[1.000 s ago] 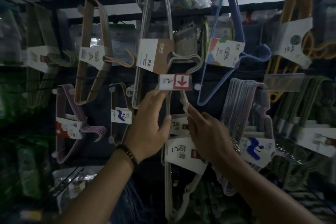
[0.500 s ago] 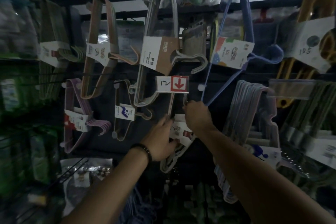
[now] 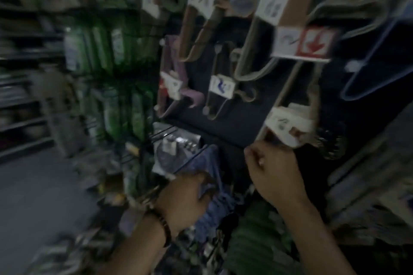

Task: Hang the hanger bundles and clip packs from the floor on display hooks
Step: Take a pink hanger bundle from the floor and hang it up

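the price tag (image 3: 304, 43) is divided into a white half and a red-framed half marked with a red arrow. the blue hanger bundle (image 3: 366, 90), the lilac hanger bundle (image 3: 194, 98) and the tan hanger bundle (image 3: 202, 33) are each finished in one plain colour. the small label (image 3: 221, 86) is printed white with a blue mark. the packs (image 3: 116, 47) at left are coloured green. the backing panel (image 3: 241, 123) and the bracelet (image 3: 164, 227) are dark.

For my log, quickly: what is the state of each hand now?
Left hand: against the blue bundle; grip cannot be told, too blurred.
Right hand: fingers curled below the white hanger bundle; holding cannot be told.
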Demonstrator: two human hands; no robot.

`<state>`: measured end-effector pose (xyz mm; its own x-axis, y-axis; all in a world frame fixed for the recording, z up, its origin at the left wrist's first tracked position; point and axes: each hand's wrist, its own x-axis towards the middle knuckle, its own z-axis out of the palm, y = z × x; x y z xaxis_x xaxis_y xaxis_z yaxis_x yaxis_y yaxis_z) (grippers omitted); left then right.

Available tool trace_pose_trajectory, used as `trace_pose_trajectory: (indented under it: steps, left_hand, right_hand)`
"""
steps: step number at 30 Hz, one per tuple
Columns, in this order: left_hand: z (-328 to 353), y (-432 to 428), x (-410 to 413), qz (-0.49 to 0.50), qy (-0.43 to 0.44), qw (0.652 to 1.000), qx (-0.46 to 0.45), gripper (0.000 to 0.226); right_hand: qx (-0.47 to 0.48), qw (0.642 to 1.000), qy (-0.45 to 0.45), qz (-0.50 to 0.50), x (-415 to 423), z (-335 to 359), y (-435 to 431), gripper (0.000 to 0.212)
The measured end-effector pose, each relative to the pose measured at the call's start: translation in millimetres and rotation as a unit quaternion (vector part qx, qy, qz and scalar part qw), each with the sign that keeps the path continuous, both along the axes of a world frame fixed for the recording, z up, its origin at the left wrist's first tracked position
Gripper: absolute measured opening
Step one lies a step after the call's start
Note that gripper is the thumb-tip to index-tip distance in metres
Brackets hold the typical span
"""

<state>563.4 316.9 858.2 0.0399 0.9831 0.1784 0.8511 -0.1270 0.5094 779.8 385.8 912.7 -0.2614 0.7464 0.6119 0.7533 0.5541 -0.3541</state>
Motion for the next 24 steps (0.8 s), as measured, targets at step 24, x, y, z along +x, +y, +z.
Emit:
trace_pose_trajectory:
  steps: [24]
  left_hand:
    - [-260, -464, -382, 0.325, -0.144, 0.872, -0.336, 0.026]
  right_hand:
    - [-0.445, 0.776, -0.284, 0.344, -452, -316, -305, 0.036]
